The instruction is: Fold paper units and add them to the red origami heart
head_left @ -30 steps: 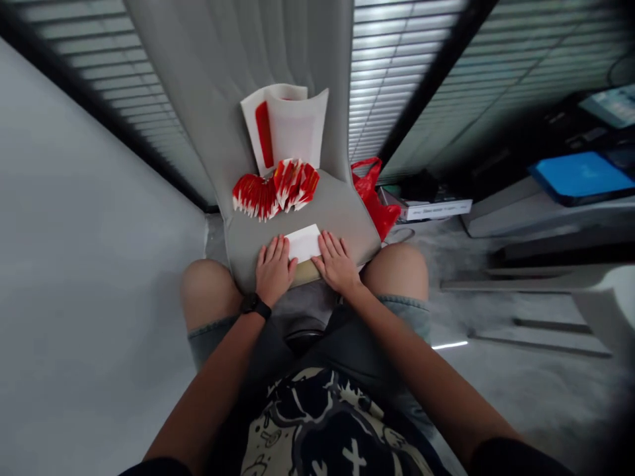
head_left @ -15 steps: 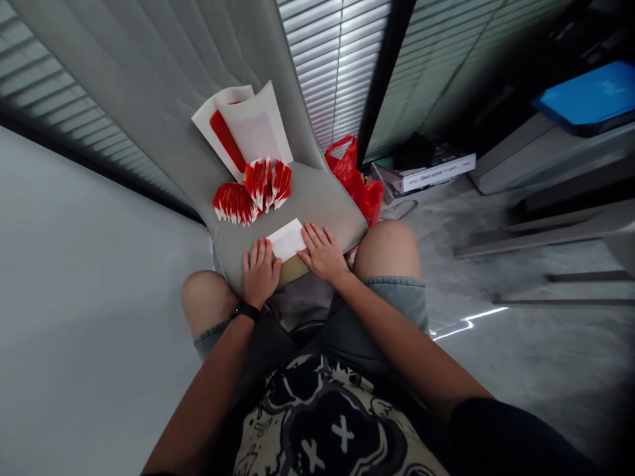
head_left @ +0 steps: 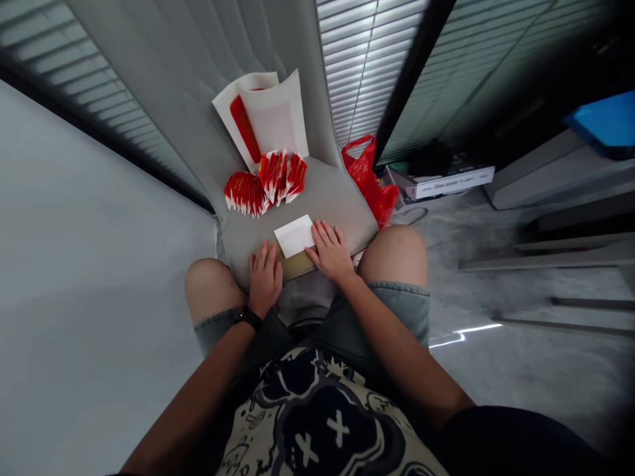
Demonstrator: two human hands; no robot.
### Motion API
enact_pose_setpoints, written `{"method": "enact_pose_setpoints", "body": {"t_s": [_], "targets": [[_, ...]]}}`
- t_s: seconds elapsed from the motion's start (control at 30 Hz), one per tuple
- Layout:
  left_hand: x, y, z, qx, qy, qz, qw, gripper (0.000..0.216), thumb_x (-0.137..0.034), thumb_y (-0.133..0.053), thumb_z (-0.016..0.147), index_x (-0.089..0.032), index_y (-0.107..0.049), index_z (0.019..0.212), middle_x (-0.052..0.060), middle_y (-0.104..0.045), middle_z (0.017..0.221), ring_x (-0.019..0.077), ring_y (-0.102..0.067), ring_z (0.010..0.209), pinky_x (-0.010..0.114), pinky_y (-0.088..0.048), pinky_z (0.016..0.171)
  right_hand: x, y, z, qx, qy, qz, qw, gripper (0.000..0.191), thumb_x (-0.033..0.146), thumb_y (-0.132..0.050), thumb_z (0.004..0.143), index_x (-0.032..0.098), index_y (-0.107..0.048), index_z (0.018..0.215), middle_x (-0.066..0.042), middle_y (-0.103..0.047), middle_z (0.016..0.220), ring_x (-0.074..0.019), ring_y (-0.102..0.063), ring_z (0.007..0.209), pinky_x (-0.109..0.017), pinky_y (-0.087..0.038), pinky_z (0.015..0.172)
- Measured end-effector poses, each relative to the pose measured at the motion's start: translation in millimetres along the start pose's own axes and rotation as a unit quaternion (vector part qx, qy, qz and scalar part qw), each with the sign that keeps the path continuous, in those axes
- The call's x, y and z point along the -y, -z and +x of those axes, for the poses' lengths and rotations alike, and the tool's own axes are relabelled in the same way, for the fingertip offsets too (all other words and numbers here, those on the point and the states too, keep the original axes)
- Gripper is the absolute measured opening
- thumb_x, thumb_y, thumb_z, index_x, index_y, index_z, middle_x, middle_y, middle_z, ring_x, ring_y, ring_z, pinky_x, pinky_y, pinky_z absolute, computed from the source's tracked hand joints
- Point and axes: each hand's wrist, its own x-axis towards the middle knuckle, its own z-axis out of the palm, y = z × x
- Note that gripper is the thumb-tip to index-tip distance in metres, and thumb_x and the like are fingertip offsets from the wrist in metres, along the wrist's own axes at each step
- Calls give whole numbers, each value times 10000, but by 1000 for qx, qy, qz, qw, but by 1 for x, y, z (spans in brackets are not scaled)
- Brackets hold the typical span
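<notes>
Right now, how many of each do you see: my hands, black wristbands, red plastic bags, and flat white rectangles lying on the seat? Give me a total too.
Left hand and right hand: 2
Black wristband: 1
Red plastic bag: 1
Flat white rectangle: 1
Total: 5

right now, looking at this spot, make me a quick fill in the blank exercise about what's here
1. The person's ____ hand has its thumb over the edge of the small white rectangular paper.
2. The black wristband is worn on the person's ____ arm.
3. The large curled white sheet leans against the ____ of the grey padded chair.
4. The crinkled plastic bag beside the chair is coloured ____.

Missing words: right; left; backrest; red.
</notes>
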Motion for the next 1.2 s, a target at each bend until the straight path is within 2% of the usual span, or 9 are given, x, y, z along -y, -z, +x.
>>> {"method": "enact_pose_setpoints", "body": {"t_s": [0.1, 0.27, 0.4, 0.6, 0.77, 0.83, 0.93, 1.07, 1.2], "targets": [[-26, -3, 9, -35, 15, -15, 999, 533, -283, -295, 1044, -150, -371, 1554, 132, -320, 1644, 244, -281, 1529, 510, -233, 1246, -1, -1, 2, -4, -27, 23, 999, 574, 447, -391, 1042, 146, -435, 1529, -123, -410, 1599, -270, -347, 1492, -505, -181, 1249], [-52, -21, 32, -5, -30, 34, 999, 516, -273, -327, 1039, -166, -427, 1533, 116, -370, 1622, 273, -286, 1527, 532, -162, 1261, 0, -5, 3, -28, -33, -2, 999, 483, 297, -361, 1048, 153, -485, 1492, -113, -469, 1561, -254, -417, 1450, -489, -240, 1220], [-34, -26, 33, -13, 19, 34, 999, 592, -367, -405, 1025, -142, -354, 1570, 159, -391, 1601, 316, -345, 1495, 563, -184, 1239, 2, -7, 3, -40, -23, -29, 999, 483, 265, -397, 1035, 161, -477, 1499, -106, -473, 1559, -250, -427, 1440, -476, -230, 1223], [-11, -20, 28, -8, 14, 29, 999, 662, -411, -455, 1002, -124, -318, 1583, 169, -356, 1617, 324, -334, 1499, 558, -139, 1247, 6, -8, 2, -51, -41, -25, 998, 481, 244, -436, 1013, 184, -498, 1486, -104, -495, 1544, -252, -429, 1425, -483, -216, 1214], [-12, -22, 29, -11, 18, 27, 999, 648, -402, -458, 999, -128, -338, 1574, 157, -365, 1615, 314, -333, 1500, 548, -134, 1250, 3, -1, 28, -60, -89, -22, 994, 368, 285, -471, 999, 205, -665, 1301, -124, -653, 1315, -281, -544, 1211, -455, -375, 1060], [-12, -22, 29, -17, 18, 22, 999, 643, -401, -456, 999, -133, -342, 1573, 150, -359, 1619, 309, -324, 1505, 546, -131, 1252, 3, 8, 53, -22, -94, -42, 994, 404, 385, -537, 982, 190, -658, 1315, -152, -648, 1265, -306, -544, 1158, -448, -416, 1000], [-10, -23, 26, -27, 14, 15, 999, 646, -390, -456, 995, -128, -337, 1573, 147, -339, 1630, 307, -309, 1512, 552, -130, 1253, 2, 23, 96, 108, -20, -54, 992, 432, 450, -675, 901, 192, -694, 1248, -147, -612, 1294, -297, -541, 1184, -414, -424, 1028], [-6, -26, 21, -54, 8, 1, 999, 678, -343, -475, 975, -88, -300, 1578, 158, -321, 1637, 298, -320, 1505, 523, -172, 1253, 2, 40, 139, 273, 31, -86, 958, 334, 388, -809, 786, 188, -763, 1050, -125, -640, 1238, -256, -586, 1149, -335, -427, 1039], [3, -27, 19, -88, 10, -31, 996, 663, -306, -491, 963, -80, -320, 1562, 168, -406, 1592, 284, -388, 1464, 470, -253, 1239, 6, 52, 159, 347, 38, -120, 930, 160, 263, -788, 775, 181, -785, 912, -72, -730, 1067, -213, -664, 962, -254, -487, 857]]}}
